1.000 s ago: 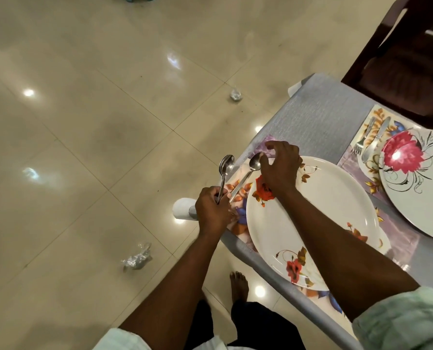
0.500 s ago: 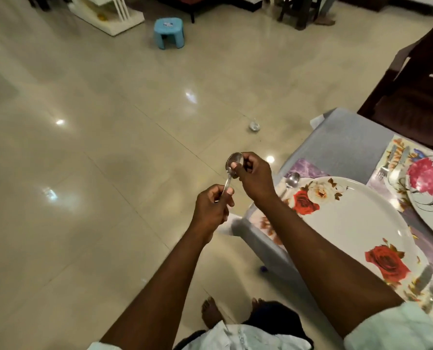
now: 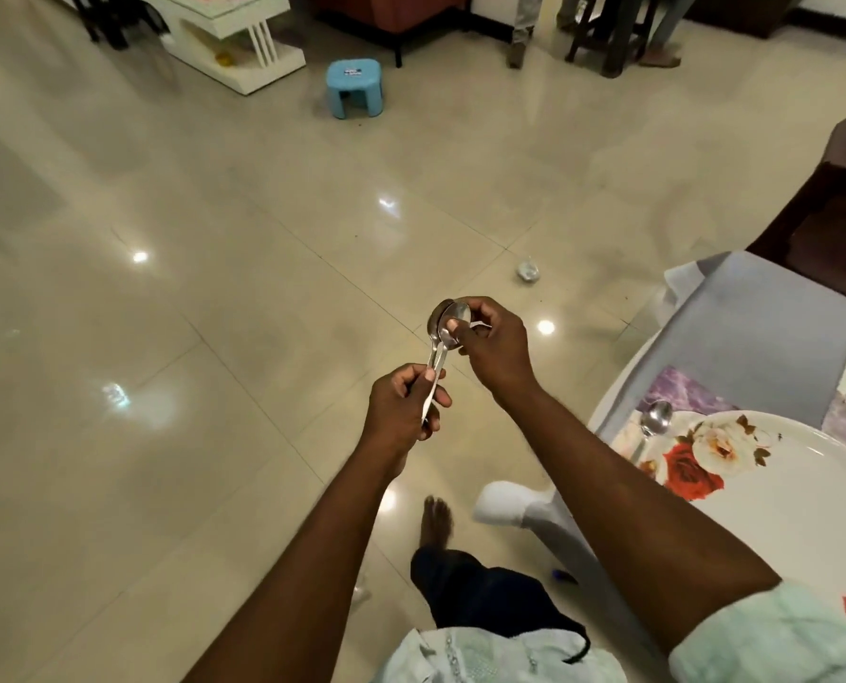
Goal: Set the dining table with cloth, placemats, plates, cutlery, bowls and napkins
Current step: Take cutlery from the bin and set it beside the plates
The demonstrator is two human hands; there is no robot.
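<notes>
My left hand (image 3: 403,409) grips the handles of a small bunch of steel spoons (image 3: 444,332) held upright over the floor, left of the table. My right hand (image 3: 494,347) pinches the bowl of the top spoon with thumb and fingers. On the table at the right lies a white plate with red roses (image 3: 775,490) on a floral placemat (image 3: 677,391). A single spoon (image 3: 653,422) rests on the placemat just left of the plate. A grey tablecloth (image 3: 756,317) covers the table.
A dark wooden chair (image 3: 835,214) stands behind the table's far corner. On the tiled floor are a small blue stool (image 3: 354,86), a crumpled foil scrap (image 3: 528,269), and a white low table (image 3: 233,37). My bare foot (image 3: 435,522) is below my hands.
One spoon was left on the placemat beside the plate. Both hands lifted away to the left with the other spoons, and my right hand now pinches the top spoon's bowl. My view has risen.
</notes>
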